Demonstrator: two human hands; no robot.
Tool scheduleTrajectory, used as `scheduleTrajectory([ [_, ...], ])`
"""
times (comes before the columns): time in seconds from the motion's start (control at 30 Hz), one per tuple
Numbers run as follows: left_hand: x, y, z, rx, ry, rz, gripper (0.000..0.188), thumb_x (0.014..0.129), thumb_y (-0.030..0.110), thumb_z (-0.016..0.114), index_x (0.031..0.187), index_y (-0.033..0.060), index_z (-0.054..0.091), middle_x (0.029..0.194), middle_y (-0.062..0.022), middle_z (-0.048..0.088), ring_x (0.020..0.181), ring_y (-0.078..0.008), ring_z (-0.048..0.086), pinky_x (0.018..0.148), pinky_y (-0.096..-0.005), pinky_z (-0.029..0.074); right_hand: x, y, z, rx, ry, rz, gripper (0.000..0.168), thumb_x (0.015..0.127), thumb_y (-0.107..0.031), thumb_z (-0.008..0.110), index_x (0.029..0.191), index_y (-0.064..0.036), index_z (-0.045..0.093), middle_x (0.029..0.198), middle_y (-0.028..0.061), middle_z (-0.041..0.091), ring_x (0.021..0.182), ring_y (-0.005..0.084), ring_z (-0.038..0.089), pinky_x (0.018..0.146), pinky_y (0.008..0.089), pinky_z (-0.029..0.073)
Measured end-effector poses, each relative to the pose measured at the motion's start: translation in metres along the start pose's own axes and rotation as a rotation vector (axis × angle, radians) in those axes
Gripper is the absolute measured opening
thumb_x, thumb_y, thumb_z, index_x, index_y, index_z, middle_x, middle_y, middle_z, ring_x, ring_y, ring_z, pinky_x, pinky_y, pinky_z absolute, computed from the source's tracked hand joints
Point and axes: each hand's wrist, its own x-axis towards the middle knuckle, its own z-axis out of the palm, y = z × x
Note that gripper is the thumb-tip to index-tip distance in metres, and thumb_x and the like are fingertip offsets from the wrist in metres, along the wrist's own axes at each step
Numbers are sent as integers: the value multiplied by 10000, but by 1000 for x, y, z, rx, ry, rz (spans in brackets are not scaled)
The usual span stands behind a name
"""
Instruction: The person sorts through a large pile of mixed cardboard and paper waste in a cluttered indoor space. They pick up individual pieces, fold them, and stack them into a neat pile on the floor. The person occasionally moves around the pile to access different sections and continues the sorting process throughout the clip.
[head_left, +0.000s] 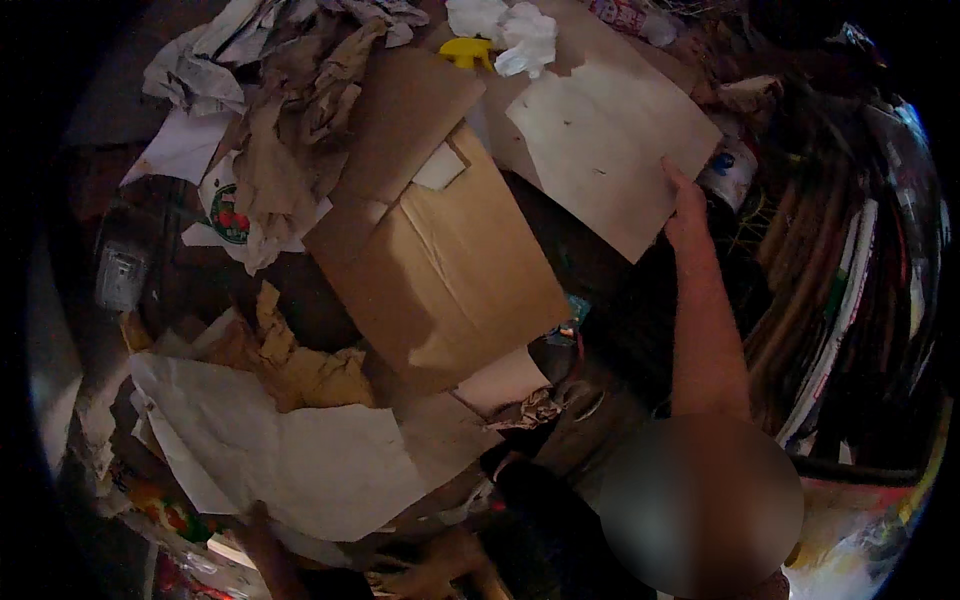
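My right hand (686, 199) reaches up the right side and grips the right edge of a flat cardboard sheet (600, 135), its thumb on the pale face. Left of that sheet lies a flattened brown cardboard box (457, 277) with creased flaps, one side in shadow. At the bottom left, what seems to be my left hand (262, 536) meets the near edge of a large pale paper sheet (300, 457); dimness and blur hide its fingers. Another blurred, skin-toned shape (439, 562) shows at the bottom middle, and I cannot tell whose limb it is.
Crumpled brown paper (292, 142) and pale paper (195, 67) are heaped at the upper left, near a clear plastic container (122, 274). White crumpled material (517, 34) and a yellow piece (466, 52) lie at the top. Stacked flat sheets (832, 315) stand along the right.
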Motion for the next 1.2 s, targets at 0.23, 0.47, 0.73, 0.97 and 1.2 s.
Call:
scheduleTrajectory([
  [0.23,1,-7,-11,-280,-155,-130,699,784,122,681,1393,-9,363,1283,-169,507,1070,-321,527,949,-455,417,-75,8,8,-17,-62,-234,480,774,-158,749,1171,52,580,1148,137,613,1003,280,590,901,405,458],
  [0.47,-37,72,10,-100,-33,118,623,727,55,715,1285,-70,467,1135,-159,589,975,-286,569,864,-388,470,-303,-4,-20,-398,492,-682,391,847,-111,680,1199,35,591,1265,181,554,1139,279,547,997,397,440],
  [0.73,-36,89,-12,-162,-312,0,510,737,54,721,1186,-90,526,1090,-125,607,920,-236,578,803,-368,482,-435,38,34,-1306,368,-696,295,859,-165,627,1120,-30,644,1109,180,646,1069,306,590,982,407,427],
  [0.97,21,1,-21,-195,-361,88,339,804,48,661,1103,-73,559,1027,-120,616,844,-205,575,727,-349,480,-512,167,65,-604,-958,-724,343,813,-136,631,1146,-52,628,1300,149,577,1216,313,535,1022,451,405],
  [1.2,-25,64,-19,-304,-304,-12,167,856,49,608,947,-87,638,871,-84,678,784,-162,617,679,-322,501,-508,196,52,-1351,-1464,-788,540,717,-86,730,1238,-101,589,1375,157,503,1222,328,524,971,404,442],
])
